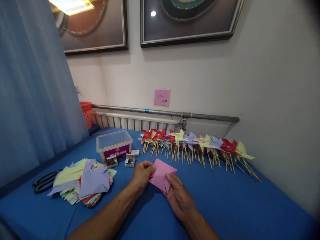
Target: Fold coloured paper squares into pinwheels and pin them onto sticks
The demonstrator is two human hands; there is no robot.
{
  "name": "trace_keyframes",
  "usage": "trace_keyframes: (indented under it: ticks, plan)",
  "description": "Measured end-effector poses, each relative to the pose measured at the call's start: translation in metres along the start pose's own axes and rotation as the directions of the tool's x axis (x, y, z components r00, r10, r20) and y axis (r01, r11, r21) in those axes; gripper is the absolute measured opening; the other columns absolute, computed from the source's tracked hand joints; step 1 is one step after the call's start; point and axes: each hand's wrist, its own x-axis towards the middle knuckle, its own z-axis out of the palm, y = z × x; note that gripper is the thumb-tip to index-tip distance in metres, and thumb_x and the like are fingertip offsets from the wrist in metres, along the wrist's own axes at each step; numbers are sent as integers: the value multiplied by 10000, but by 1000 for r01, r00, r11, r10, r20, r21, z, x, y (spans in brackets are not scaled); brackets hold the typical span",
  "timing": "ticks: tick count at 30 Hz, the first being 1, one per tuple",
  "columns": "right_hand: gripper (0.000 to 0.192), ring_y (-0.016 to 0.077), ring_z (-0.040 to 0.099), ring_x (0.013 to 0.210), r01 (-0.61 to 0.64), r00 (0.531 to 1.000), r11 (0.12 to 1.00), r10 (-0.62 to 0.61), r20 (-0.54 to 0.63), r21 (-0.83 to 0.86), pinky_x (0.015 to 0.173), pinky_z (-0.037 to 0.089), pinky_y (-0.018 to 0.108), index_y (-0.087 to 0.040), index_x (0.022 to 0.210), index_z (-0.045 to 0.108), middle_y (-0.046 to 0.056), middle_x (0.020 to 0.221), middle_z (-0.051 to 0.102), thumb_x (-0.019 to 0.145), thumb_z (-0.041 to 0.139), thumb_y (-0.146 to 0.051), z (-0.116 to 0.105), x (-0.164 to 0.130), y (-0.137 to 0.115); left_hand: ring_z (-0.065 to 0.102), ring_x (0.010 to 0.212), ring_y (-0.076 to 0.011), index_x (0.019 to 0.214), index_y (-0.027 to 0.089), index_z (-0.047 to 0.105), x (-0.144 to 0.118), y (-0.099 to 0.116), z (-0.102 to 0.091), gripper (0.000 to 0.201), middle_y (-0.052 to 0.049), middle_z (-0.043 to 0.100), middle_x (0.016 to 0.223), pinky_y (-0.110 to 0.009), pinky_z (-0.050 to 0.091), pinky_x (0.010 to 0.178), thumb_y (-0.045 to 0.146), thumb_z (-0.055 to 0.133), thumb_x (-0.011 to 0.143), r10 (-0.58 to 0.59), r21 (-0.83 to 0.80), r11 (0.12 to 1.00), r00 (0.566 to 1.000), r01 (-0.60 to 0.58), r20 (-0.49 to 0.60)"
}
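Pinching a slit pink paper square point(160, 174), both hands point(182, 199) hold it over the blue table point(240, 203).

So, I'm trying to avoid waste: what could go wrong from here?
The pink paper, held by the left hand and right hand, might tear at its slits. The loosely stacked paper pile could slide apart. A small open box near the plastic tub might spill if knocked.
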Motion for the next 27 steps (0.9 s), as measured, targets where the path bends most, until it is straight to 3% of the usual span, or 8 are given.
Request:
trace_keyframes:
  ticks: [9, 15, 18, 22, 27]
  plan:
    - [488, 358, 736, 1083, 43, 996, 999, -45, -79, -26, 932, 590, 497, -171, 1017, 751, 115, 990, 819, 601, 949, -332, 4, 0, 5, 460, 582, -116, 657, 194, 568, -8, -1, 0, 174, 41, 531, 596, -248, 346, 572, 307, 679, 729, 305, 311, 902, 952, -299, 30]
    - [362, 351, 721, 1119, 66, 995, 997, -68, -72, -36, 955, 582, 481, -174, 922, 747, 105, 937, 815, 633, 920, -305, 2, 2, 7, 484, 608, -128, 666, 193, 588, -13, 3, 0, 94, 29, 558, 626, -255, 349, 602, 192, 622, 754, 371, 420, 824, 923, -379, 105]
    - [308, 349, 724, 1107, 65, 994, 997, -68, -81, -38, 940, 590, 467, -167, 869, 740, 110, 903, 810, 656, 907, -314, 0, 4, 7, 510, 648, -136, 692, 190, 621, -13, 3, -2, 80, 16, 582, 684, -260, 362, 640, 132, 603, 743, 425, 473, 750, 885, -463, 192]
    - [290, 348, 737, 1071, 60, 994, 997, -63, -87, -42, 903, 606, 462, -163, 863, 734, 122, 921, 807, 684, 891, -328, -1, 5, 5, 544, 712, -152, 703, 195, 634, -13, 2, -4, 151, -4, 606, 744, -269, 380, 691, 64, 563, 731, 455, 490, 669, 829, -559, 324]
    - [299, 336, 747, 1045, 69, 987, 996, -76, -142, -58, 875, 618, 452, -177, 925, 735, 91, 860, 804, 713, 879, -331, -4, 6, 4, 584, 776, -176, 736, 201, 652, -11, 0, -6, 187, -31, 656, 806, -287, 407, 744, 45, 550, 738, 446, 493, 627, 797, -603, 407]
